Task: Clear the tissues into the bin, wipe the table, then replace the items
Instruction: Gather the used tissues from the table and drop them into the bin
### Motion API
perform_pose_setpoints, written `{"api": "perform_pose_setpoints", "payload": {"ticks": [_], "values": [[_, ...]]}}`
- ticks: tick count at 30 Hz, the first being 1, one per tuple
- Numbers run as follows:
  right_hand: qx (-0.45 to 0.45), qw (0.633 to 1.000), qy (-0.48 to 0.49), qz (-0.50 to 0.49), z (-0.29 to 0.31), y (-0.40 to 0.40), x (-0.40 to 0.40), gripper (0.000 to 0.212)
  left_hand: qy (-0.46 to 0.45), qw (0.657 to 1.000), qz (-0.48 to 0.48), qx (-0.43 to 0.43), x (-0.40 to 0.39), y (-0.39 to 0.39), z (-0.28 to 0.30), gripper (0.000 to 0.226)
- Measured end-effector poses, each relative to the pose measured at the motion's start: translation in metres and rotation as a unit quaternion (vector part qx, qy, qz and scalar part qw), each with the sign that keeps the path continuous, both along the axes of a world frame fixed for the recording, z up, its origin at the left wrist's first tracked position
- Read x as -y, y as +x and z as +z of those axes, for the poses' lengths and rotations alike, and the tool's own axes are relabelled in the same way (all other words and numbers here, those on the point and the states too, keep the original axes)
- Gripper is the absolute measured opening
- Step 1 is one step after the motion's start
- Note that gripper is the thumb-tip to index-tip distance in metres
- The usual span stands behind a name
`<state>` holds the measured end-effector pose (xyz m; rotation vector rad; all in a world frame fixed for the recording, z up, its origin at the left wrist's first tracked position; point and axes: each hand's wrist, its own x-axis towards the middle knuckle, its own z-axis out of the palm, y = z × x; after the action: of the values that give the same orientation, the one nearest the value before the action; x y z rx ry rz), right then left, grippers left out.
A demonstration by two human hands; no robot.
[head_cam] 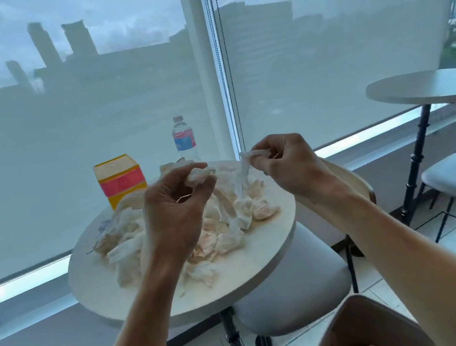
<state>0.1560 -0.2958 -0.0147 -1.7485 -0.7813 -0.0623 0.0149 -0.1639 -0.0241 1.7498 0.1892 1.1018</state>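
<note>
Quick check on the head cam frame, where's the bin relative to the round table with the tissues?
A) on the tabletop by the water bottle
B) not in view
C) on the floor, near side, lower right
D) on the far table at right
C: the bin stands on the floor at the lower right, below the right hand and nearer the camera than the table.

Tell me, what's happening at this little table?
A person is clearing a round table heaped with stained, crumpled tissues. The left hand pinches one wad, and the right hand pinches another that trails down to the heap. A bin waits at the lower right. A yellow box and a water bottle stand at the table's far side.
</note>
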Motion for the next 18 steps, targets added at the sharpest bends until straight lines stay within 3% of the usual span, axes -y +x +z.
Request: {"api": "perform_pose_setpoints", "payload": {"ticks": [9,16,18], "values": [[-0.080,0.993,-0.085,-0.009,-0.078,0.012,0.104,0.013,-0.036,0.997,-0.059,-0.046,0.078,0.027,-0.030,0.030],[-0.146,0.956,-0.251,-0.031,-0.194,0.004,0.168,0.012,-0.050,0.989,-0.107,-0.094,0.133,0.041,-0.064,0.033],[-0.167,0.935,-0.312,-0.015,-0.222,-0.002,0.180,0.020,-0.050,0.985,-0.121,-0.108,0.146,0.043,-0.080,0.033]]}}
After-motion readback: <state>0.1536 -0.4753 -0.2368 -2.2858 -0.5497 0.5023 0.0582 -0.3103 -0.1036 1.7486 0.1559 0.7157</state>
